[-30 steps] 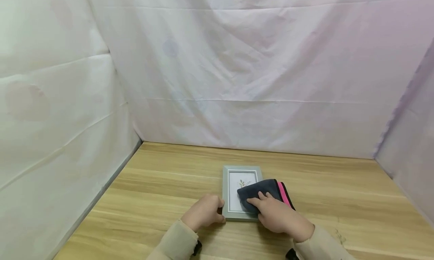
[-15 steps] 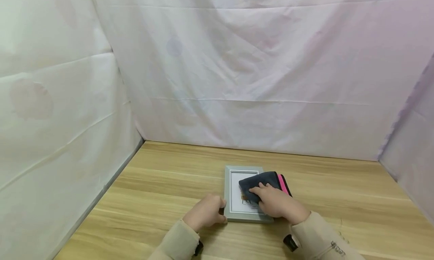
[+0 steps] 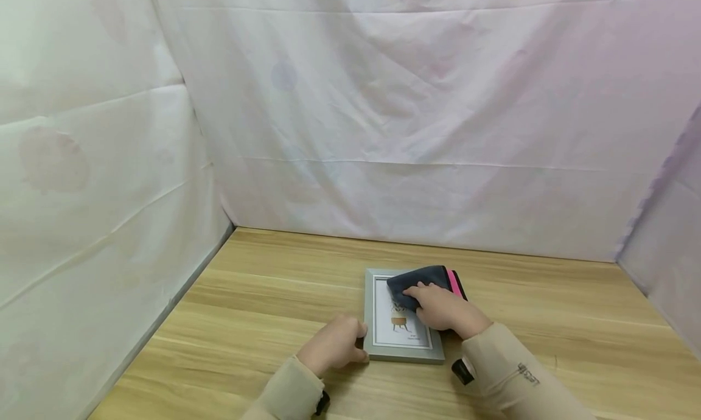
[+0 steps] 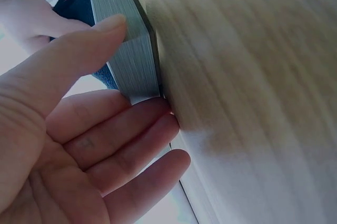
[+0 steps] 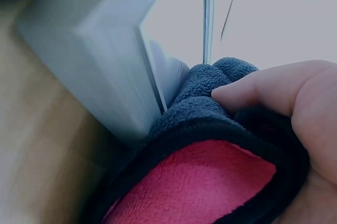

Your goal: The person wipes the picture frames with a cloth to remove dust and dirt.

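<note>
A picture frame [image 3: 404, 352] with a grey-green border lies flat on the wooden table. Its print shows a plant pot on legs. My left hand [image 3: 334, 345] holds the frame's near left corner; in the left wrist view the thumb [image 4: 108, 29] rests on one side and fingers touch the other. A folded dark grey cloth [image 3: 421, 280] with pink and black trim covers the frame's upper right part. My right hand [image 3: 445, 310] grips the cloth and presses it on the print. The right wrist view shows its thumb on the cloth's fuzzy fold [image 5: 202, 87] and the pink inside.
The wooden table [image 3: 274, 286] spreads around the frame. White fabric hangs as a back wall [image 3: 405, 134] and as side walls at left [image 3: 98, 182] and right [image 3: 668, 243].
My right hand and the cloth have moved up the frame, away from me, uncovering the print's lower part. My left hand keeps its place at the corner. The head view has shifted slightly.
</note>
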Available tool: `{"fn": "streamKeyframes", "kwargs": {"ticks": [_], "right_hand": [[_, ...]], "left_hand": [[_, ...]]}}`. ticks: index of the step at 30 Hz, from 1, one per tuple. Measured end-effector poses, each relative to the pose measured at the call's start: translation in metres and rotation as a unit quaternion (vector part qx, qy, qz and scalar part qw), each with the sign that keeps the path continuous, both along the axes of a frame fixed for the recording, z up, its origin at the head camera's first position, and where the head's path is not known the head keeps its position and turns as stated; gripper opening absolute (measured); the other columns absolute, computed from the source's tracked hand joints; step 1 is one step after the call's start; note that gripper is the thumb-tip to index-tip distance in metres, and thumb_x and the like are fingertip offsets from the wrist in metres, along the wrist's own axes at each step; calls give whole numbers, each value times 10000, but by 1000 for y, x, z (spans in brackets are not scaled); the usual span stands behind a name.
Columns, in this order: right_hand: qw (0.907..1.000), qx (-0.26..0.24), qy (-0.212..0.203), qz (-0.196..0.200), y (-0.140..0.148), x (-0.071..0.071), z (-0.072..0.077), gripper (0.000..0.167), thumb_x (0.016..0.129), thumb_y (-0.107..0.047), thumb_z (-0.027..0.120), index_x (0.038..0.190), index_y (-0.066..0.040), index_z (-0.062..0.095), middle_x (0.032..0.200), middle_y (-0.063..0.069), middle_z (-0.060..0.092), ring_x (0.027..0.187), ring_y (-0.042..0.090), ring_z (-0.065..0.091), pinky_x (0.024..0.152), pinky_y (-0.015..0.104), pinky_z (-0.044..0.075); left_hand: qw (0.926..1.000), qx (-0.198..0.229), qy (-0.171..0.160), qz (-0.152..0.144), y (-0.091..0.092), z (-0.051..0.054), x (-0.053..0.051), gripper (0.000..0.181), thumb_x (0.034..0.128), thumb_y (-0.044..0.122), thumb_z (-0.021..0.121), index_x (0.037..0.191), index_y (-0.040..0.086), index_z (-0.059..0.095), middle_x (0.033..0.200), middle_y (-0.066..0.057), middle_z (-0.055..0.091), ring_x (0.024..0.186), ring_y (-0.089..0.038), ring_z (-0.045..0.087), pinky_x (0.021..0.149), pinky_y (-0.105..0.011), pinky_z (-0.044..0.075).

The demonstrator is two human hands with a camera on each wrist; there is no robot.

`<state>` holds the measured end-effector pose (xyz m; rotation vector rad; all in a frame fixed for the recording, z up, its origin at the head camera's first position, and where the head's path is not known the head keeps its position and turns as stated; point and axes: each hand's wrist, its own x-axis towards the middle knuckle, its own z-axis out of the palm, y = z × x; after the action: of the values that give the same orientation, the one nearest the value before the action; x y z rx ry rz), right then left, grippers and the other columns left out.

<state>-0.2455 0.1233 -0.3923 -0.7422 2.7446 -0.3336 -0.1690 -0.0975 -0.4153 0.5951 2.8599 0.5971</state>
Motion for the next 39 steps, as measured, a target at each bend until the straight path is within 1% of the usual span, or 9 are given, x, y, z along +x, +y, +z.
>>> {"fn": "streamKeyframes", "kwargs": {"ticks": [5,12,17,20,23,26,33,39], "right_hand": [[10000,40,42,-57,-2,-9,-2,407,917,-64,511,1323,-50,521,1398,263,440,1331,441,356,1060,572,296],[9997,128,17,-213,-3,-18,-5,408,918,-79,516,1325,-58,519,1407,260,431,1326,430,368,1055,566,308],[9994,166,70,-286,-2,-23,-7,412,919,-119,532,1325,-45,515,1403,258,433,1303,418,404,1042,546,338],[9992,189,129,-321,-2,-26,-8,443,897,-146,580,1321,-36,518,1377,237,471,1260,392,461,1008,520,385],[9990,209,178,-343,-3,-30,-8,492,866,-141,627,1331,-30,508,1345,217,511,1219,364,505,975,499,420],[9989,223,181,-362,-4,-34,-5,501,863,-109,623,1340,-23,499,1332,211,529,1212,355,517,974,492,427],[9983,376,320,-310,-11,-36,3,393,879,-47,555,1271,-51,581,1285,175,579,1185,327,546,938,460,456],[9975,502,369,-323,-17,-36,7,362,888,-52,546,1242,-83,612,1265,143,599,1185,325,549,959,486,443]], "left_hand": [[10000,69,-38,9,0,1,0,317,715,201,806,623,138,509,605,70,413,556,-45,357,508,-194,350],[9998,151,-97,-6,1,0,0,313,709,187,810,609,132,519,595,78,410,547,-41,352,505,-189,349],[9999,148,-76,1,1,-3,-1,317,700,199,815,608,137,518,598,77,421,552,-41,361,513,-189,357],[9999,146,-70,5,1,-5,-1,340,697,201,817,601,139,496,594,74,410,550,-43,360,515,-191,358],[9999,127,-44,15,1,-6,0,355,693,201,817,593,141,482,588,74,405,546,-44,359,516,-193,359],[9999,130,-48,28,1,-4,0,347,691,197,816,592,141,488,586,75,411,544,-44,359,515,-195,360],[9998,169,-104,78,0,-1,-1,325,695,192,816,596,135,511,586,75,413,542,-46,355,505,-192,349],[9998,155,-98,112,0,0,-2,336,693,190,815,587,134,502,588,75,403,543,-47,352,503,-192,344]]}}
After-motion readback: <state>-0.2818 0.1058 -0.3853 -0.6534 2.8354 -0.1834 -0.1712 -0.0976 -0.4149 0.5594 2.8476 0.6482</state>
